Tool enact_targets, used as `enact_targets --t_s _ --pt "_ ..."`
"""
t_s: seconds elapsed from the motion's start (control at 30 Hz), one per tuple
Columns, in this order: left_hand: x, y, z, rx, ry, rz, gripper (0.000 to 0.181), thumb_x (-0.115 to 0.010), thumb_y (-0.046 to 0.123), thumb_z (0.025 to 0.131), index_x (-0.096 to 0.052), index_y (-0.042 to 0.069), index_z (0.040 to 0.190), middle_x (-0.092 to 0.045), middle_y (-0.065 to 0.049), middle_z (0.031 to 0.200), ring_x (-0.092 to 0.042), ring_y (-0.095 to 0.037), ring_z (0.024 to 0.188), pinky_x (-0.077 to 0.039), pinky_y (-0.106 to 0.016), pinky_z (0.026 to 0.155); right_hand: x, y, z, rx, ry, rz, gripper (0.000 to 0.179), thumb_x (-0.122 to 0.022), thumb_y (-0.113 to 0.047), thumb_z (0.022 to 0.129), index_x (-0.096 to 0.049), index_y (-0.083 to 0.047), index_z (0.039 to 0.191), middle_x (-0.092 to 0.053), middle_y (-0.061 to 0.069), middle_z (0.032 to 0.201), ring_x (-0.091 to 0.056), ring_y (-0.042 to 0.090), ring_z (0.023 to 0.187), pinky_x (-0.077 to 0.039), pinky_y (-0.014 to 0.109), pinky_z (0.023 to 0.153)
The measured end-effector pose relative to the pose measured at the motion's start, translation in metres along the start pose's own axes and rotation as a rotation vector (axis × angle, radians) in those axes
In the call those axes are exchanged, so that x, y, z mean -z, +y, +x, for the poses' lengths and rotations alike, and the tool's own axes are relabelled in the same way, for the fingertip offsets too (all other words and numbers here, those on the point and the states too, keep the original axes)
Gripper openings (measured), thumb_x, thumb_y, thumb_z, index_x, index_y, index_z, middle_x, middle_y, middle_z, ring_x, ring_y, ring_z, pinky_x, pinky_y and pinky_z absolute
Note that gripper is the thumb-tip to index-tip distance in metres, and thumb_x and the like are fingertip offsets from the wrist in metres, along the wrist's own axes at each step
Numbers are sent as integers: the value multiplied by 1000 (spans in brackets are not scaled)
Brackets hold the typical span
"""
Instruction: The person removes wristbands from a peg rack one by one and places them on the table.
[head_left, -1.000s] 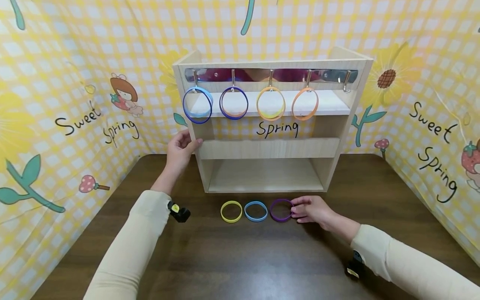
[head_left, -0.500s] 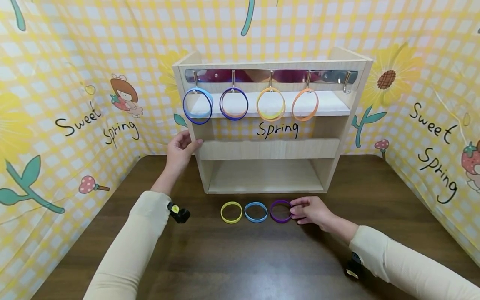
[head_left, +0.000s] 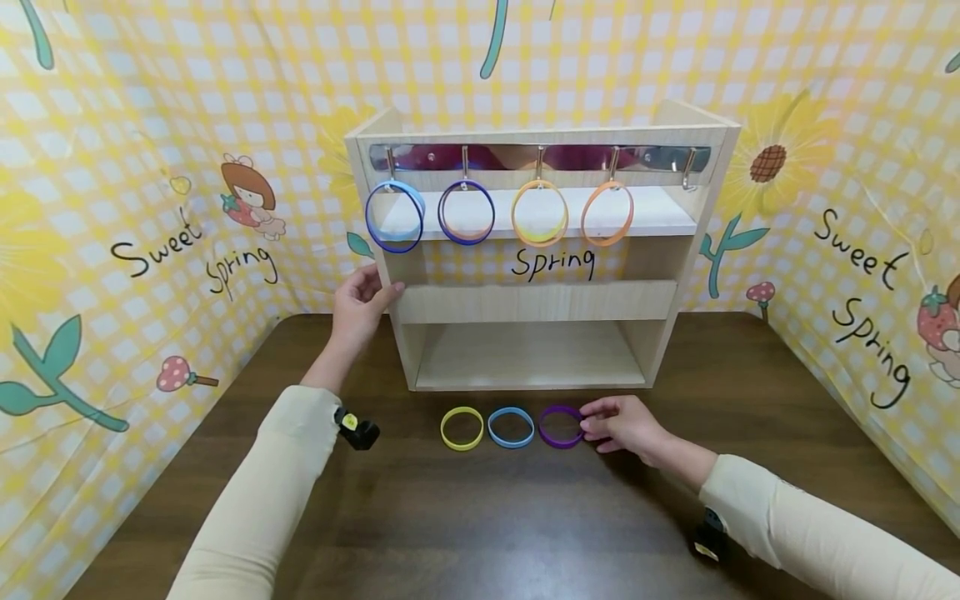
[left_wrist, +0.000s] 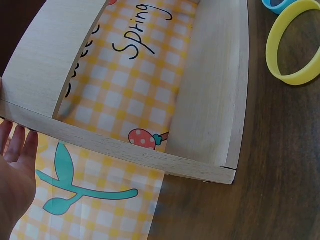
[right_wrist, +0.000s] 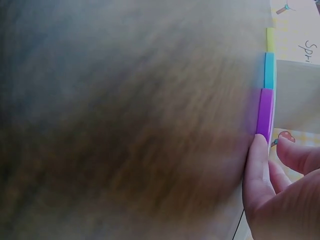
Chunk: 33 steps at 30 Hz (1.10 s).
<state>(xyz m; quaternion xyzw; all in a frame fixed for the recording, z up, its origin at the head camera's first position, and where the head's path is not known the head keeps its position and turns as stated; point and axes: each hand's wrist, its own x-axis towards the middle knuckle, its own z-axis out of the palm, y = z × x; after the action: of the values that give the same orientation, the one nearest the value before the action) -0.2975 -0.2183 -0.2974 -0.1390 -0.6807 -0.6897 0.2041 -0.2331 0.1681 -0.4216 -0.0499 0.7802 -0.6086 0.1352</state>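
My left hand (head_left: 356, 310) grips the left side panel of a pale wooden shelf unit (head_left: 540, 302), thumb on its front edge and fingers behind. My right hand (head_left: 626, 429) pinches the right edge of a purple silicone wristband (right_wrist: 265, 111), which lies on the table. To its left, a light blue wristband (head_left: 512, 445) and a yellow wristband (head_left: 461, 447) lie flat in a row in front of the shelf. Seen from the right wrist, the three bands line up edge-on, the purple one nearest my fingertips.
A metal hook rail (head_left: 502, 158) runs along the shelf's top front. Wristbands hang from it: dark blue (head_left: 394, 248) with light blue, dark blue (head_left: 467, 242) with orange, orange with yellow, and one orange (head_left: 606, 242). Checked cloth (head_left: 525, 58) surrounds the brown table (head_left: 465, 517).
The head view has tilted up slightly, so the scene sits a little lower. Both hands keep their places at the shelf and the purple wristband.
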Motion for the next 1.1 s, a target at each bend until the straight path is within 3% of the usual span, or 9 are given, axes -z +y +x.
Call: enact_targets --t_s 0.1,0.2,0.4,0.5,0.63,0.83,1.1 --pt "1 0 -1 2 -7 14 36 -67 0 88 -58 -9 121 -64 -15 111 -60 -13 97 -51 -21 78 1 -1 -1 3 4 -4 32 -65 0 90 -58 14 118 -70 15 92 -69 25 86 -57 39 67" --pt "1 0 -1 2 -11 28 41 -67 0 89 -53 -12 125 -60 -22 116 -60 -13 98 -50 -20 78 3 -4 -2 11 6 5 33 -64 0 91 -57 14 120 -70 18 94 -69 27 87 -57 39 68" --pt "2 -1 -1 -2 -8 32 29 -67 0 89 -62 1 117 -65 1 104 -61 -13 97 -51 -20 78 8 -14 -2 48 13 46 38 -64 -3 92 -53 16 124 -65 25 107 -68 31 92 -57 38 71" --pt "2 -1 -2 -9 -11 29 30 -67 -1 88 -61 -3 118 -65 -1 104 -61 -13 96 -51 -20 78 12 -23 -2 71 32 80 40 -65 -3 92 -52 15 125 -64 25 109 -66 34 96 -57 39 73" --pt "1 0 -2 -12 -7 26 35 -67 -2 88 -58 -9 121 -65 -6 106 -61 -13 96 -51 -20 77 20 -39 -3 128 59 119 39 -65 -2 92 -53 14 125 -67 15 102 -66 32 96 -56 39 76" --pt "0 -1 -2 -11 -4 0 29 -66 -4 87 -62 -1 116 -66 4 99 -61 -12 95 -51 -20 77 31 -67 -4 202 107 187 38 -63 -3 93 -53 11 127 -67 4 98 -68 23 92 -55 38 79" --pt "1 -3 0 -18 -3 -22 27 -67 -4 87 -64 3 113 -67 3 99 -62 -12 95 -51 -20 76 46 -112 -9 333 170 340 42 -66 -7 93 -50 13 127 -69 5 96 -69 16 87 -56 33 77"
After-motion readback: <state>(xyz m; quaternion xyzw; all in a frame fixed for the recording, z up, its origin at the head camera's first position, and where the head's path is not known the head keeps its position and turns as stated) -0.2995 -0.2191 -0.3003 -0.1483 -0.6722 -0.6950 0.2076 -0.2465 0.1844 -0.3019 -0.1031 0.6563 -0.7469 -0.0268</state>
